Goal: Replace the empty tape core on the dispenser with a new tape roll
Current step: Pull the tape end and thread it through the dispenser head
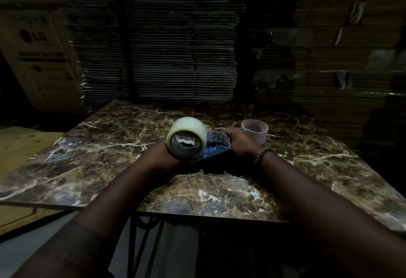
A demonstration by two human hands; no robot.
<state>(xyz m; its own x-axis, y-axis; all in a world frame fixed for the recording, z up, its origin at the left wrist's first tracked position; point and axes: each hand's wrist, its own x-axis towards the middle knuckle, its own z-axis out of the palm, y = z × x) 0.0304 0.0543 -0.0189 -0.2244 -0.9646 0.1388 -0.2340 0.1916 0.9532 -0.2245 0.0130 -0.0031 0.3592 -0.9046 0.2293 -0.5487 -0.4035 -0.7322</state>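
The new tape roll (186, 138) is clear, pale and thick, its hollow centre turned toward the camera. It sits against a blue dispenser (216, 146), held above the middle of the worktop (307, 168). The left hand (173, 159) is wrapped around the roll from below; the right hand (240, 143) is closed on the dispenser. One empty tape core (254, 133) stands near the far right edge. The worktop is brown veined marble; stacked flattened cardboard (164, 47) fills the dim room behind.
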